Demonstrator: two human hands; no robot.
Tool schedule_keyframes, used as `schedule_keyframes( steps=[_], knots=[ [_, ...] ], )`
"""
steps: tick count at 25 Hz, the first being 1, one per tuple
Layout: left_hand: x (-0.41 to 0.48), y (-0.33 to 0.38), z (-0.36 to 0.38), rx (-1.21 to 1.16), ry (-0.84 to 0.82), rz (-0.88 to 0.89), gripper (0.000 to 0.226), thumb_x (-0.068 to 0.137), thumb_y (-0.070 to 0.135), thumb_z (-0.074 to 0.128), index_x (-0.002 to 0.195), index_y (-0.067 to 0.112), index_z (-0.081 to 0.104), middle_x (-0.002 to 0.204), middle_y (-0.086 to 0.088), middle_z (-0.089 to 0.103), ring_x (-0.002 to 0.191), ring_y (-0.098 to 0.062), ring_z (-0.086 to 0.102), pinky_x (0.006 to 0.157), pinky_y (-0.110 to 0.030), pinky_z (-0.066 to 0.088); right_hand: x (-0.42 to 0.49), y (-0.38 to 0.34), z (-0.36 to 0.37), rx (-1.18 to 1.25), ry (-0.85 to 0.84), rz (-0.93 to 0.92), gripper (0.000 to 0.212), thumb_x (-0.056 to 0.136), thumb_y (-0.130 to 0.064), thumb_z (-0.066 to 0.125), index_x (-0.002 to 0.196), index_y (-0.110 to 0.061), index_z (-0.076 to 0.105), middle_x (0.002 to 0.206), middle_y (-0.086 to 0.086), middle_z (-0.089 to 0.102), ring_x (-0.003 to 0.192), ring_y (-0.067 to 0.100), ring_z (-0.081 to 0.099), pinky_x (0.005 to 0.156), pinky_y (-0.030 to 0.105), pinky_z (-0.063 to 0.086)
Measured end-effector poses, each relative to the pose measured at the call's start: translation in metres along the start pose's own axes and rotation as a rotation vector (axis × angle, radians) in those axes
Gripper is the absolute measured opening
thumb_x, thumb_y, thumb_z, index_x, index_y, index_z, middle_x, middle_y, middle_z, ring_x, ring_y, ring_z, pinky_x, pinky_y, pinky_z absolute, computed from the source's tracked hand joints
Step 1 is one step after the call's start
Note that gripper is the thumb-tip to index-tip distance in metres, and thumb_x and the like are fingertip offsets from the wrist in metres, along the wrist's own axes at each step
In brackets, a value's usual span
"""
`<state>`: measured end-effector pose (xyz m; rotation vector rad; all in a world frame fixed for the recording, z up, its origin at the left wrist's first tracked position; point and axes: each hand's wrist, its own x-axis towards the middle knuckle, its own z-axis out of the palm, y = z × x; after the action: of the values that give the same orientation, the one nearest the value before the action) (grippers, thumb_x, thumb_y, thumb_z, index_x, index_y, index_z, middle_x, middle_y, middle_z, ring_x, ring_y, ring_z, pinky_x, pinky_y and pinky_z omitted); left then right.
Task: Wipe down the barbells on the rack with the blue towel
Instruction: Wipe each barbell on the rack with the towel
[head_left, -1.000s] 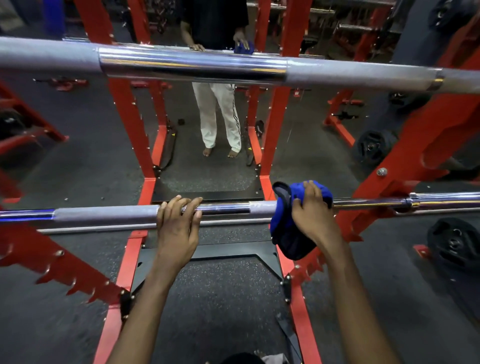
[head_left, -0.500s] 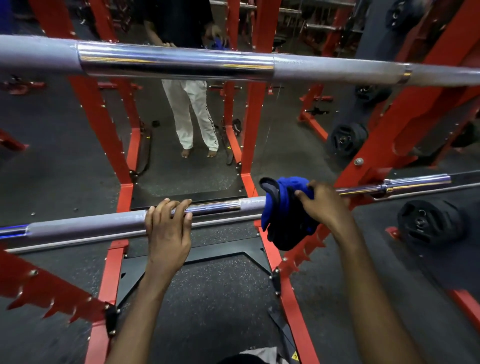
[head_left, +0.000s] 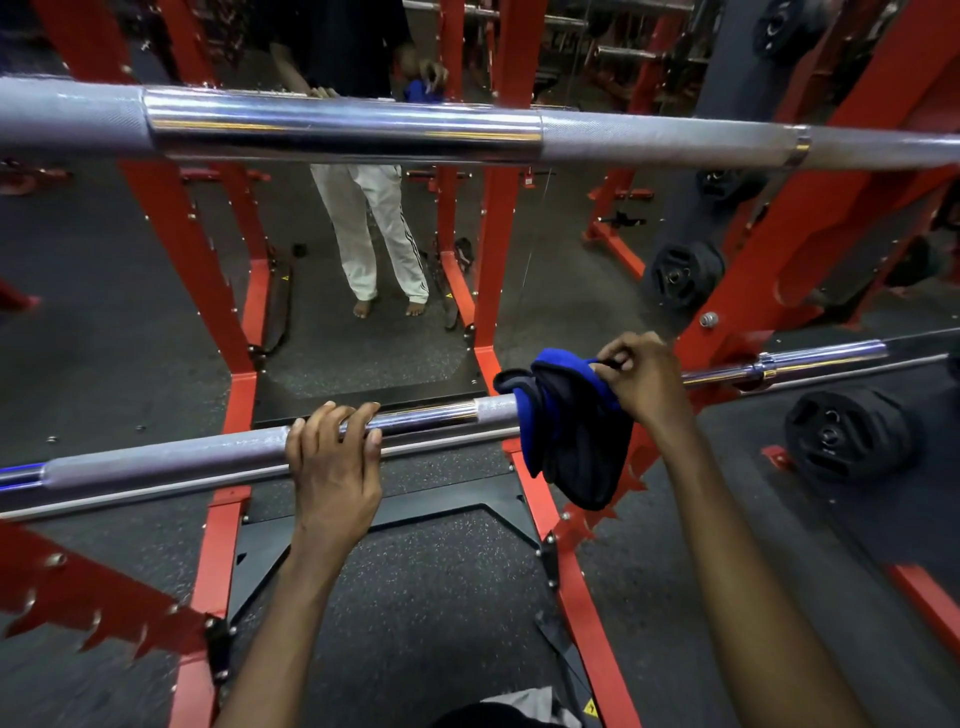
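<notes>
Two steel barbells lie across the red rack (head_left: 789, 249). The upper barbell (head_left: 343, 124) runs across the top of the view. The lower barbell (head_left: 171, 457) crosses the middle, sloping up to the right. My left hand (head_left: 332, 457) grips the lower barbell from above, fingers curled over its shaft. The blue towel (head_left: 566, 426) is draped over that same barbell to the right, hanging down in dark folds. My right hand (head_left: 644, 379) pinches the towel's upper edge at the bar.
A mirror behind the rack shows a person in white trousers (head_left: 374, 234) holding the bar. Black weight plates (head_left: 841, 434) sit on the floor at right, another plate (head_left: 680, 273) further back. Red toothed rack arms (head_left: 93, 608) jut out at lower left. Rubber floor below.
My right hand has slid the towel rightward along the lower barbell and shifted from wrapping over it to pinching its top edge. My left hand keeps its grip. The view tilted slightly.
</notes>
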<state>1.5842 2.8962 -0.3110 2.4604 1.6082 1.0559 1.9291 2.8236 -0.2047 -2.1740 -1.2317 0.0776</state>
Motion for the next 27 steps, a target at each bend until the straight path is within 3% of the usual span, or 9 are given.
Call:
schedule_keyframes(
  steps=[1,4,7,11,13,16,21,25,27],
  knots=[
    [-0.001,0.0,0.0,-0.001,0.007,0.0,0.04,0.102,0.034,0.037,0.129,0.018,0.062,0.123,-0.009,0.056,0.13,-0.03,0.044,0.119,-0.038,0.01,-0.007,0.0,0.009,0.003,-0.013,-0.02,0.008,0.088,-0.012,0.067,0.093,-0.013,0.073,0.095,0.013,0.062,0.088,0.029,0.062,0.087,0.035,0.048],
    [0.001,0.0,0.001,-0.01,0.023,0.007,0.041,0.102,0.035,0.037,0.129,0.017,0.063,0.123,-0.01,0.057,0.129,-0.031,0.045,0.119,-0.038,0.01,-0.036,-0.015,0.036,0.016,-0.041,0.005,0.05,0.094,-0.051,0.039,0.102,-0.011,0.068,0.1,0.018,0.065,0.099,0.039,0.06,0.091,0.046,0.047],
    [0.0,0.0,0.001,-0.004,0.029,0.018,0.041,0.102,0.035,0.037,0.129,0.017,0.063,0.123,-0.01,0.056,0.129,-0.03,0.045,0.119,-0.038,0.011,-0.041,-0.031,0.05,-0.104,0.014,0.01,0.068,0.079,-0.077,0.054,0.106,-0.015,0.058,0.104,0.012,0.059,0.096,0.036,0.06,0.091,0.047,0.05],
    [-0.001,-0.002,0.002,-0.005,0.044,0.024,0.039,0.102,0.033,0.039,0.129,0.017,0.063,0.123,-0.009,0.056,0.129,-0.03,0.046,0.118,-0.037,0.013,-0.043,-0.049,0.057,0.016,0.013,-0.242,0.03,0.073,-0.042,0.066,0.09,-0.021,0.051,0.104,0.002,0.049,0.087,0.029,0.059,0.08,0.041,0.05],
    [-0.001,-0.001,0.002,-0.001,0.056,0.037,0.04,0.103,0.034,0.039,0.13,0.017,0.063,0.124,-0.009,0.056,0.129,-0.031,0.046,0.117,-0.038,0.014,-0.039,-0.041,0.052,0.089,0.058,-0.272,0.029,0.07,-0.034,0.065,0.093,-0.022,0.052,0.099,0.0,0.052,0.086,0.027,0.058,0.078,0.045,0.05],
    [-0.002,-0.003,0.003,0.008,0.066,0.046,0.039,0.103,0.033,0.04,0.13,0.017,0.063,0.125,-0.009,0.056,0.129,-0.031,0.046,0.118,-0.039,0.016,-0.023,-0.014,0.043,0.069,0.131,-0.121,0.045,0.071,-0.041,0.056,0.111,-0.024,0.066,0.098,0.005,0.055,0.091,0.032,0.059,0.082,0.045,0.05],
    [-0.002,0.0,0.003,-0.01,0.076,0.028,0.038,0.104,0.033,0.04,0.127,0.015,0.064,0.124,-0.01,0.057,0.128,-0.031,0.046,0.118,-0.046,0.021,-0.047,-0.034,0.078,-0.106,0.145,-0.161,0.062,0.08,-0.075,0.062,0.098,-0.016,0.066,0.113,0.006,0.049,0.103,0.028,0.053,0.094,0.041,0.045],
    [-0.002,0.003,-0.003,-0.001,0.056,0.019,0.037,0.103,0.032,0.041,0.129,0.016,0.063,0.125,-0.01,0.057,0.128,-0.031,0.046,0.116,-0.052,0.026,-0.04,-0.025,0.091,0.042,0.214,-0.366,0.042,0.083,-0.049,0.073,0.096,-0.009,0.064,0.109,0.007,0.062,0.1,0.029,0.058,0.09,0.043,0.044],
    [-0.002,0.002,-0.006,-0.004,0.033,0.023,0.038,0.105,0.034,0.039,0.131,0.017,0.062,0.127,-0.009,0.057,0.133,-0.03,0.044,0.117,-0.053,0.026,-0.035,0.007,0.089,0.098,0.371,-0.381,0.035,0.086,-0.038,0.075,0.102,-0.007,0.069,0.111,0.011,0.064,0.103,0.032,0.061,0.093,0.045,0.046]
  ],
)
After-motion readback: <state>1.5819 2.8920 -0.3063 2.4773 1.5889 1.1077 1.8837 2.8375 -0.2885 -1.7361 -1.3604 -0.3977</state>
